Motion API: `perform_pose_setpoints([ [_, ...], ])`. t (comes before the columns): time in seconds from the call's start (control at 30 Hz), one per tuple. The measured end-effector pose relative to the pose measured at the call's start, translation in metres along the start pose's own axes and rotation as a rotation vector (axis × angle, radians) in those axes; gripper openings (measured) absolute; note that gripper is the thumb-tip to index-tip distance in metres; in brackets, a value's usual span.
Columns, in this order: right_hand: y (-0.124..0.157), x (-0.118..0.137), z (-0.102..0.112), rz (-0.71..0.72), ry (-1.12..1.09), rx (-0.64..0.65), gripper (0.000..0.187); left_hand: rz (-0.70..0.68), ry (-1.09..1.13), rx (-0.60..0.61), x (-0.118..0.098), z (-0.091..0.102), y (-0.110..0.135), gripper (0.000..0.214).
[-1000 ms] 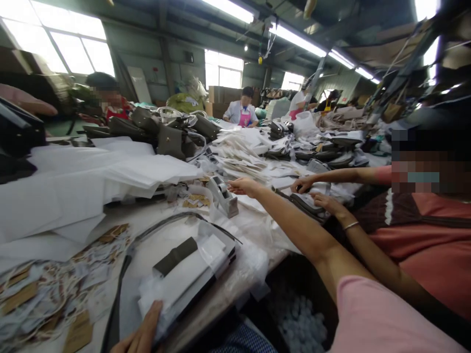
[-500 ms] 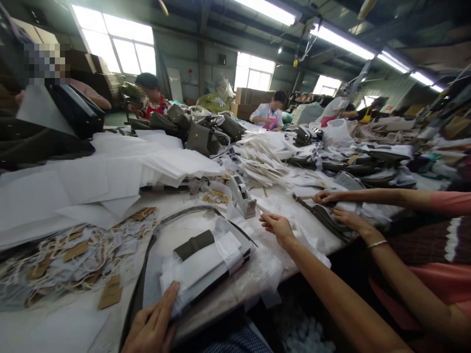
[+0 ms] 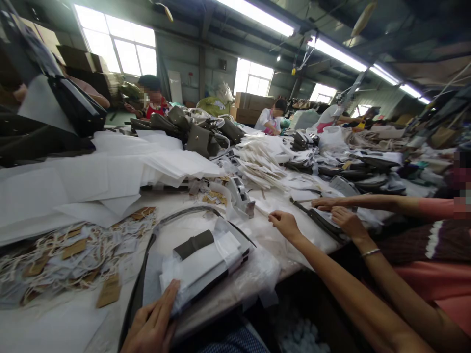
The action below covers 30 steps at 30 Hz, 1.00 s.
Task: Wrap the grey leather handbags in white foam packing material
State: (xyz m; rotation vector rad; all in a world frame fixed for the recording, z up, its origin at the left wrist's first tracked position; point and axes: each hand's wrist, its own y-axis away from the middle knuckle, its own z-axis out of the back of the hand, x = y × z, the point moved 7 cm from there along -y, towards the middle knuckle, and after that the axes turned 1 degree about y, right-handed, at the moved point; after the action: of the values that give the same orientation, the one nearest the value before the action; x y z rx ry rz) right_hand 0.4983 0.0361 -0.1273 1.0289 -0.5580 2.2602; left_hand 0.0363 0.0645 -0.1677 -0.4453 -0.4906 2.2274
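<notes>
A dark olive handbag (image 3: 193,244), partly wrapped in white paper and film, lies at the table's front edge. Its dark strap (image 3: 149,245) loops around the far and left sides. My left hand (image 3: 154,316) grips the bag's near left corner, fingers straight and close together over the wrapping; the thumb is hidden. To the right of the bag, my right hand (image 3: 285,224) is closed in a pinch on the end of a pale strip of tape (image 3: 262,210). This strip runs back to a grey tape dispenser (image 3: 241,196) behind the bag.
Paper hang tags with strings (image 3: 73,260) lie heaped at left, below stacked white sheets (image 3: 91,171). A co-worker's hands (image 3: 342,215) rest on another dark bag at right. Several more bags (image 3: 198,137) and a pile of white strips (image 3: 261,162) lie behind.
My right hand has moved right, away from the dispenser, with its fingers drawn closer together and the tape strip stretched out. My left hand and the bag have stayed in place.
</notes>
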Motion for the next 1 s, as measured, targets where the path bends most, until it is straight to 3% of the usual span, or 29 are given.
perform_pose_setpoints([
  [0.13, 0.021, 0.051, 0.012, 0.142, 0.031, 0.107, 0.014, 0.039, -0.009, -0.015, -0.001, 0.003, 0.001, 0.074],
  [0.2, 0.03, 0.084, 0.008, 0.186, -0.087, 0.202, 0.023, 0.056, -0.011, -0.024, -0.001, 0.005, 0.003, 0.072],
  [0.33, 0.038, 0.138, -0.02, 0.122, -0.456, 0.429, 0.034, 0.1, 0.007, -0.03, -0.002, 0.006, 0.005, 0.073],
  [0.43, 0.031, 0.16, -0.048, 0.121, -0.433, 0.504, 0.037, 0.137, 0.029, -0.033, 0.0, 0.004, 0.006, 0.074],
  [0.57, 0.015, 0.162, -0.078, 0.051, -0.423, 0.514, 0.041, 0.161, 0.065, -0.024, 0.002, -0.001, 0.009, 0.07],
  [0.73, 0.009, 0.148, -0.086, -0.058, -0.596, 0.415, 0.042, 0.177, 0.097, -0.013, 0.005, -0.005, 0.01, 0.068],
  [0.87, 0.026, 0.136, -0.103, -0.042, -0.653, 0.329, 0.046, 0.173, 0.113, -0.014, 0.005, -0.005, 0.011, 0.068],
  [1.0, 0.06, 0.128, -0.146, -0.021, -0.634, 0.377, 0.038, 0.164, 0.09, -0.006, 0.003, -0.004, 0.01, 0.067],
])
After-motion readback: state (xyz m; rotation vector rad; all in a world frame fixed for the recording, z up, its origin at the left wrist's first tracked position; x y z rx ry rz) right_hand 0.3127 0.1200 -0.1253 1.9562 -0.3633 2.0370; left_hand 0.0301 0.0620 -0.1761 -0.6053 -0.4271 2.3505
